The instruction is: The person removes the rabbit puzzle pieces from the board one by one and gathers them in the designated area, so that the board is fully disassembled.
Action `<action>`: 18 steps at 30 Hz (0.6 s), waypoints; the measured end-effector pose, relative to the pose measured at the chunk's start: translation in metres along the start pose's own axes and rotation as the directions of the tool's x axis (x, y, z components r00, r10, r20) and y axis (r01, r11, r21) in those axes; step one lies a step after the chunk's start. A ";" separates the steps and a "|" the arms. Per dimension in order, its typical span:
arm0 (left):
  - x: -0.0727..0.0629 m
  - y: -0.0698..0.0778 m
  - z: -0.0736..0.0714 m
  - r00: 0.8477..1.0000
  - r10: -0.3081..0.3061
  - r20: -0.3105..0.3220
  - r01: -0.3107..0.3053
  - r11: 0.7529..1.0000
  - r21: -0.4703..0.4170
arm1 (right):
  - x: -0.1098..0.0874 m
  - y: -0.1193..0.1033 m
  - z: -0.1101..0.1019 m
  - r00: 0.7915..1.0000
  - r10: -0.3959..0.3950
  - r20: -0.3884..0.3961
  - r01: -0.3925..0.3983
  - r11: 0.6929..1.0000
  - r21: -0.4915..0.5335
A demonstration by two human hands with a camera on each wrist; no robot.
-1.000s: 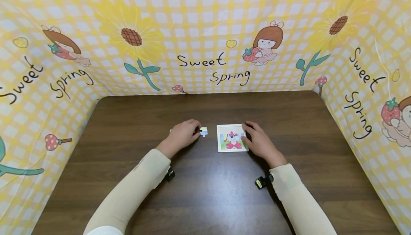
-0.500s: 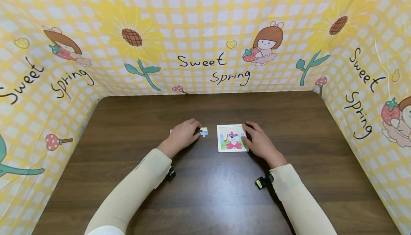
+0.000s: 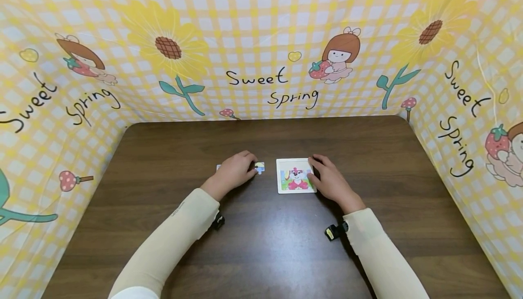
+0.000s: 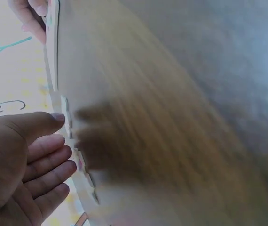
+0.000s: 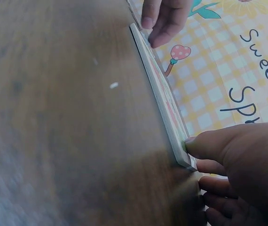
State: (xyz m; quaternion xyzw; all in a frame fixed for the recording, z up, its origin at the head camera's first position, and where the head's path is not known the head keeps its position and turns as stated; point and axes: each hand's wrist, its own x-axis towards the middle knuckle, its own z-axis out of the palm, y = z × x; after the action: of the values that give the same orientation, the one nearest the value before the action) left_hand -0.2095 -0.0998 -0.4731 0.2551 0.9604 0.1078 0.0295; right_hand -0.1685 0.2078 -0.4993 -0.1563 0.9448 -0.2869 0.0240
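A square white puzzle tray [image 3: 284, 162] with a partly filled picture of a pink and white animal lies on the table. My right hand [image 3: 333, 183] holds its right edge, the thumb [image 5: 202, 143] over the rim and the other fingers along the side. To the tray's left, my left hand [image 3: 230, 171] is low over the table with fingers loosely bent. Its thumb [image 4: 49, 121] overlaps a blue and yellow jigsaw piece [image 3: 259, 167] in the left wrist view. Another piece [image 3: 218, 167] peeks out left of that hand, and the hand hides part of the row.
The brown wooden table [image 3: 261, 244] is backed and flanked by a yellow checked cloth [image 3: 253, 31] printed with flowers and "Sweet Spring". Dark wrist devices sit below each sleeve, one at the right cuff [image 3: 336, 231]. Small white specks [image 5: 114, 85] show on the tabletop.
My left hand has edged very slightly right, toward the blue and yellow jigsaw piece. The right hand and the puzzle tray stay in place.
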 end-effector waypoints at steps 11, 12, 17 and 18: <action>0.007 0.035 -0.001 0.999 0.020 -0.050 -0.025 0.993 -0.117 | -0.001 0.003 0.001 1.000 -0.005 -0.001 0.005 1.000 -0.001; 0.007 0.039 0.000 0.998 0.027 -0.052 -0.033 0.991 -0.126 | -0.001 0.003 0.001 1.000 -0.003 -0.001 0.003 1.000 0.000; 0.008 0.055 0.004 0.998 0.052 -0.028 -0.056 0.984 -0.170 | 0.000 0.004 0.002 1.000 -0.002 -0.009 0.002 1.000 -0.002; 0.008 0.058 0.005 0.998 0.052 -0.019 -0.054 0.983 -0.175 | 0.000 0.004 0.002 1.000 -0.002 -0.009 0.002 1.000 -0.003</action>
State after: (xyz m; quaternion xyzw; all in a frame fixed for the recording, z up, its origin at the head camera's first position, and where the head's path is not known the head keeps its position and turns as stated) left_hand -0.1882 -0.0455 -0.4646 0.2761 0.9403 0.1945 0.0421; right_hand -0.1692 0.2099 -0.5027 -0.1558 0.9453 -0.2860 0.0193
